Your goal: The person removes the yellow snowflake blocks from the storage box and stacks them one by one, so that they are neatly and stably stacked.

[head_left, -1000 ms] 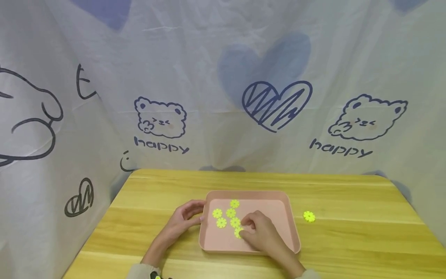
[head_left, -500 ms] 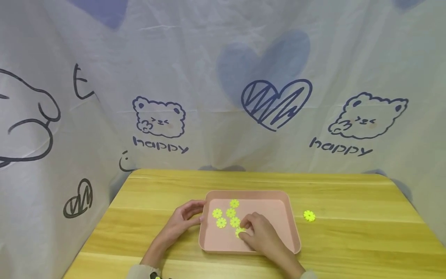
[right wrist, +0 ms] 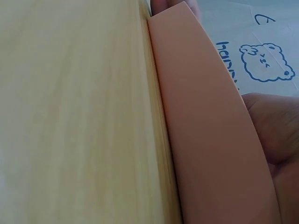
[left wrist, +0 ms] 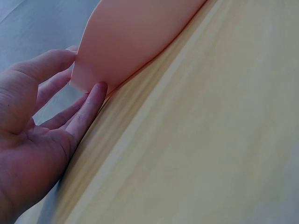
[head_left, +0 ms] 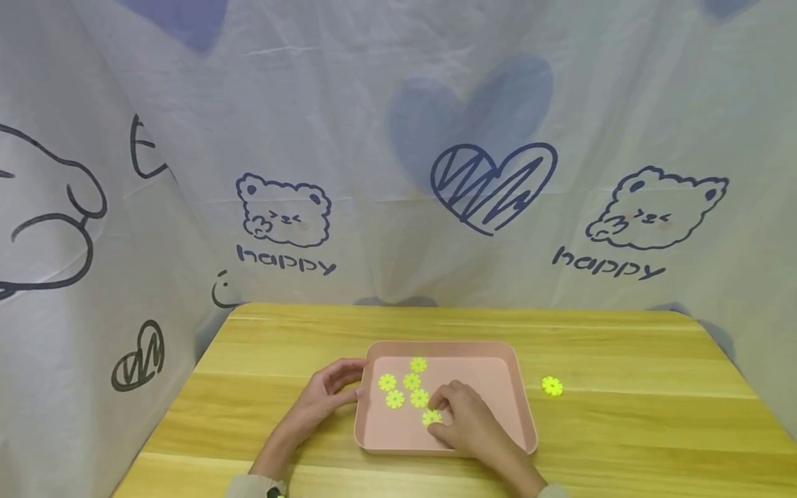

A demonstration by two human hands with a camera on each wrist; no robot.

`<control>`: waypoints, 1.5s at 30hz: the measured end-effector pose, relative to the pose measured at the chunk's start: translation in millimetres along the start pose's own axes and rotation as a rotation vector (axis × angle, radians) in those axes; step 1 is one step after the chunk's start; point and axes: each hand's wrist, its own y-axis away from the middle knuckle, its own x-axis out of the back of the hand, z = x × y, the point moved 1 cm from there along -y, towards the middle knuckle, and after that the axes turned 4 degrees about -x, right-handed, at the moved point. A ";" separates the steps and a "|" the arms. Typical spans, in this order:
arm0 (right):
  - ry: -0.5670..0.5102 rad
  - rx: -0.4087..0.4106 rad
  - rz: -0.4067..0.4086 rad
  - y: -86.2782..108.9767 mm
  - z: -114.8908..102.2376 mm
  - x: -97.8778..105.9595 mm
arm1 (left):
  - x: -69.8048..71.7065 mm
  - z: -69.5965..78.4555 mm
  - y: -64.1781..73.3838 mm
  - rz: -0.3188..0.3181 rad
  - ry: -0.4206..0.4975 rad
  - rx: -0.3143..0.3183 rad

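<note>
A pink tray (head_left: 367, 443) sits on the wooden table, with several small yellow notched plastic discs (head_left: 395, 399) lying on its floor. My right hand (head_left: 467, 422) is over the tray's middle, thumb and index finger pinching the nearest yellow disc (head_left: 432, 418). In the right wrist view the tray's near wall (right wrist: 205, 121) hides the fingers of the right hand (right wrist: 275, 126). At the tray's left end, my left hand (head_left: 330, 389) rests its fingertips against the outside wall. The left wrist view shows the left hand (left wrist: 51, 107) touching that pink wall (left wrist: 126, 37) with relaxed fingers.
One more yellow disc (head_left: 552, 386) lies on the table (head_left: 623, 429) to the right of the tray. A pale curtain (head_left: 373, 138) with drawn bears and hearts hangs behind the table and along its left side.
The nearest disc has shifted slightly right within the tray, together with the right fingertips. My left hand has stayed at the tray's left wall.
</note>
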 end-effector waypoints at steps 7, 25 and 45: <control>0.004 0.014 -0.009 -1.9 -2.3 1.3 | 3.0 0.7 0.4 0.009 -0.004 0.002; -0.183 0.103 -0.003 -2.4 -0.4 1.3 | 6.8 -0.6 6.5 0.018 -0.014 0.034; -0.485 -0.062 0.100 18.6 24.4 36.4 | -0.5 -0.6 1.1 0.003 -0.007 0.027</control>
